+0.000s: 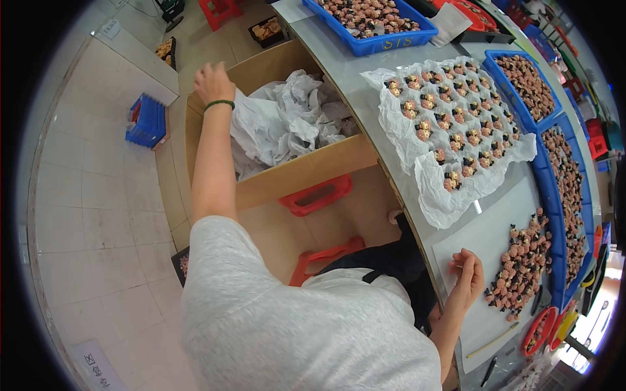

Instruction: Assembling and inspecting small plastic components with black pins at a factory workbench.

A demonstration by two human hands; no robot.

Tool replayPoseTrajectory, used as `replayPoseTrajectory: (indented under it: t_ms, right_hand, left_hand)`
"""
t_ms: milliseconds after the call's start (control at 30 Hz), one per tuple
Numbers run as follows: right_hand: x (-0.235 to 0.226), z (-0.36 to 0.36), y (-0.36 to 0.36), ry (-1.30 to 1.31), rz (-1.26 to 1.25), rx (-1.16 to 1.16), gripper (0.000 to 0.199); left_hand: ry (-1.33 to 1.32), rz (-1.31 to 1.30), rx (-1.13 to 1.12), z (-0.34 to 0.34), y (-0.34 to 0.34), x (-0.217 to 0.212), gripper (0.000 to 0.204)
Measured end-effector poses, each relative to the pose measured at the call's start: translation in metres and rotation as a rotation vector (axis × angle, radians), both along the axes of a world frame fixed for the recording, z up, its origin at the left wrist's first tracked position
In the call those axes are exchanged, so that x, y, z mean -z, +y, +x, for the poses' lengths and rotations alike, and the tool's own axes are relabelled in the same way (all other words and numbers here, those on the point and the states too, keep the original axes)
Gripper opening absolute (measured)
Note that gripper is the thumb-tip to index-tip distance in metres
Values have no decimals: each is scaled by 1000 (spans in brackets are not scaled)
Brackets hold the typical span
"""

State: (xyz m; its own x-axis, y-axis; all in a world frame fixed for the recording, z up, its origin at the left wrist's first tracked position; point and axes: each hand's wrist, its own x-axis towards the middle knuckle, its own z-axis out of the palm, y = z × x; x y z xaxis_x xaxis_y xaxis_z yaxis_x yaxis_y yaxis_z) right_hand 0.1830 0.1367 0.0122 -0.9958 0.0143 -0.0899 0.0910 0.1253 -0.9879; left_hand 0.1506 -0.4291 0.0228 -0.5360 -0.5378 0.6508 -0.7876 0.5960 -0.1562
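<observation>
My left hand (214, 85) is raised over the left rim of a large cardboard box (293, 173), its fingers curled down. Crumpled white tissue paper (287, 107) fills the box and rises beside my wrist; whether my fingers pinch any of it is hidden. My right hand (466, 277) hovers loosely bent over a white sheet (466, 244) on the table, and nothing shows in it. Right of that hand lies a pile of small pink-and-black figurines (520, 267). Farther away, similar figurines with pale faces stand in rows on a tissue-lined tray (427, 173).
Blue trays (365, 47) of figurines stand at the table's far end, with another blue tray (557, 215) along its right side. A red bowl (540, 331), a yellow stick (492, 340) and a black pen (488, 371) lie nearby. Red stools (319, 195) are under the table; blue crates (146, 122) stand left.
</observation>
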Motion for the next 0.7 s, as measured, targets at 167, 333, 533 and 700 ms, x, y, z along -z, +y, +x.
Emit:
replayPoseTrajectory:
  t_ms: [167,333,533,700]
  right_hand:
    - [2,1,-1,34,25,33,26]
    - [2,3,0,21,-14,23,25]
    - [-5,-2,-13,-7,-26,-4,23]
    - [-25,-22,-27,205,116,-100,22]
  left_hand:
    - [-435,697,892,-24,46,65,41]
    - [-689,878,906,-12,30,92,33]
    - [343,773,311,-24,-7,43,40]
    - [644,1186,1058,-55,180,-36,27]
